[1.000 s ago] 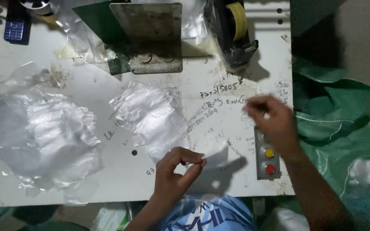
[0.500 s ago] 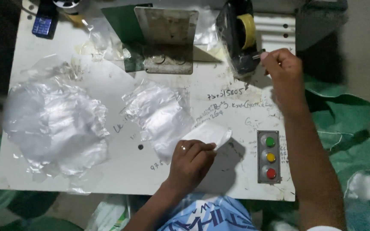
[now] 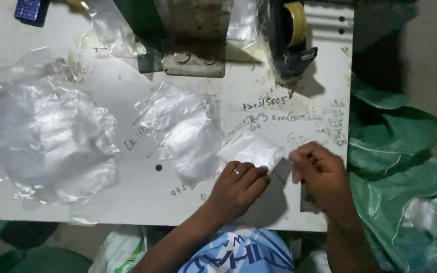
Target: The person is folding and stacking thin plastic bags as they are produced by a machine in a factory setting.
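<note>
My left hand (image 3: 238,184) presses and grips the near edge of a small white-filled plastic packet (image 3: 251,149) lying on the white table (image 3: 142,197). My right hand (image 3: 319,174) is just right of the packet. Its thumb and forefinger pinch a small pale strip that looks like tape, close to the packet's right corner. A black tape dispenser (image 3: 292,35) with a yellowish roll stands at the table's far right.
A large heap of clear plastic bags (image 3: 46,136) lies at the left, a smaller stack (image 3: 183,131) in the middle. A metal plate fixture (image 3: 193,40) and a blue handset (image 3: 31,10) sit at the back. Green sacks (image 3: 400,151) lie to the right.
My right hand has come back from the tape dispenser down to the packet's right corner. My left hand has kept hold of the packet.
</note>
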